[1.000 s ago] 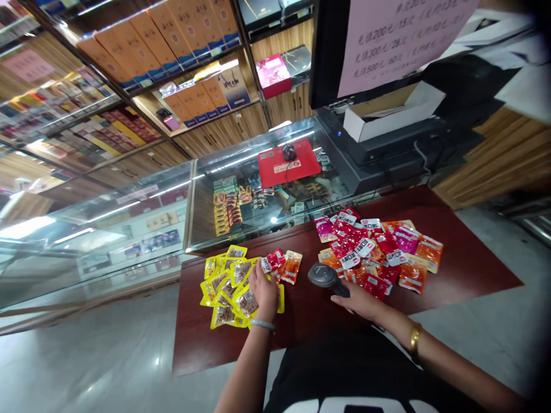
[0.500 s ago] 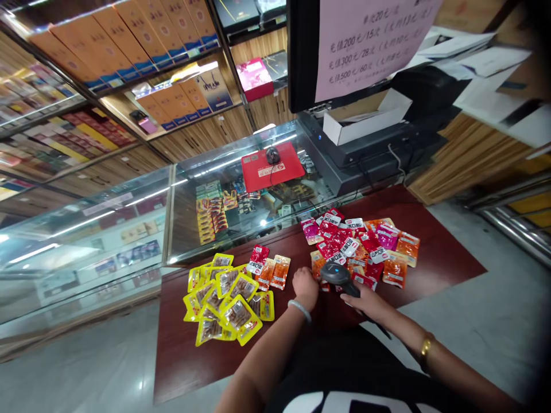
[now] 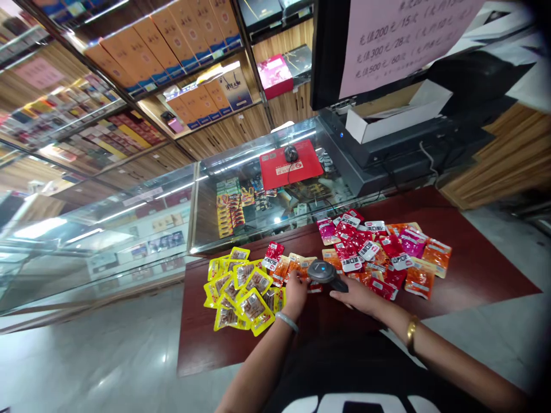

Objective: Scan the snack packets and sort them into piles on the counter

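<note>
My left hand is closed on the edge of an orange snack packet, its fingertips partly hidden. That packet lies by other orange packets and one red packet. My right hand is wrapped round the handle of a dark barcode scanner, whose head is just right of my left hand. Left of my left hand spreads a heap of yellow snack packets. Beyond the scanner, to the right, lies a pile of red, orange and magenta packets.
The packets lie on a dark red-brown tabletop against a glass display case. On the glass are a red mouse pad and a mouse. A monitor with a pink sign and an open white box stand at the right.
The view has turned, shifting the scene to the right. My left hand has moved left with an orange packet, beside the other orange ones. The scanner has also moved left over the table.
</note>
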Action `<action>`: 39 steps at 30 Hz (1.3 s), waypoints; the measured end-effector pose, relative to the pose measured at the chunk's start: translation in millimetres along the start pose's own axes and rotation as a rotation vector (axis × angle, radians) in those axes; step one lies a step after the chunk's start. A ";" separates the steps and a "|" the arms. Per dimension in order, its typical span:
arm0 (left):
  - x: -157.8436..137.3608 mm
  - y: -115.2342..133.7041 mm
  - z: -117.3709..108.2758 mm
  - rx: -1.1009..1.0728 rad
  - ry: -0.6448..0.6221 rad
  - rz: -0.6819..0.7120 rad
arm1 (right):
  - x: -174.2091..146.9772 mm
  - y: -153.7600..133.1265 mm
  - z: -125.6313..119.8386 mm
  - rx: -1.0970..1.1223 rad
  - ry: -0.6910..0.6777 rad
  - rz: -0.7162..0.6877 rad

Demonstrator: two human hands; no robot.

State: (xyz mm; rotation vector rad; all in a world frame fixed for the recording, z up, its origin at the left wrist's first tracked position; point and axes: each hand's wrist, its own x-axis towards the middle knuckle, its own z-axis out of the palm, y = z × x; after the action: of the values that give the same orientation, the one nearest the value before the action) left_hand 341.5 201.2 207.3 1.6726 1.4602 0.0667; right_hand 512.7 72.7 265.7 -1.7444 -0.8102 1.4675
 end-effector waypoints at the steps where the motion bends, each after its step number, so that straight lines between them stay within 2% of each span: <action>1: 0.4 -1.7 -4.7 0.008 0.000 0.001 | 2.4 -1.5 1.1 -0.012 0.002 -0.023; 3: 0.2 -5.4 -16.4 0.061 0.055 -0.010 | 4.8 -1.3 0.9 -0.021 0.010 -0.049; 5: -1.4 -6.9 -26.1 0.175 0.208 0.012 | 3.6 2.1 -2.7 -0.018 0.012 -0.026; 7: -3.5 -2.8 -26.2 0.312 0.326 0.099 | -0.5 7.8 -8.9 -0.002 0.046 -0.007; 8: -4.1 1.8 -21.0 0.365 0.325 0.162 | -3.2 11.5 -12.5 0.012 0.070 -0.002; 11: -3.1 23.8 12.2 0.441 0.156 0.303 | -11.7 24.8 -22.7 0.060 0.117 0.046; 15: 3.5 52.9 60.5 0.511 0.062 0.316 | -20.6 41.6 -31.1 0.112 0.145 0.150; 17: 6.5 60.0 71.6 0.558 0.033 0.329 | -23.6 45.4 -33.1 0.128 0.166 0.171; 19: 8.3 61.6 72.8 0.580 -0.009 0.337 | -25.5 45.5 -34.1 0.130 0.185 0.180; 21: 8.9 58.8 66.6 0.540 -0.070 0.287 | -26.4 43.4 -34.2 0.131 0.201 0.177; 24: 7.6 49.6 50.0 0.368 -0.139 0.156 | -25.1 38.3 -32.2 0.123 0.201 0.135; 29: -0.7 32.4 23.7 0.118 -0.114 0.062 | -15.0 23.7 -22.4 0.087 0.165 0.096; 34: -6.4 19.8 4.5 0.145 -0.065 0.015 | 1.5 2.5 -11.4 0.059 0.067 -0.009; 37: -8.6 10.8 -16.4 0.172 -0.044 -0.011 | 10.2 -4.2 -7.8 0.054 0.026 -0.039; 39: -9.5 6.6 -33.1 0.244 0.060 -0.034 | 13.8 -5.2 -8.0 0.069 0.001 -0.024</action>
State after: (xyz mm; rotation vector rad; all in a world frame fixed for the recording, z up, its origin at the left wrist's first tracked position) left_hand 325.2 212.8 236.1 1.8534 1.5932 -0.0846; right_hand 522.6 86.0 263.4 -1.6788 -0.7681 1.4617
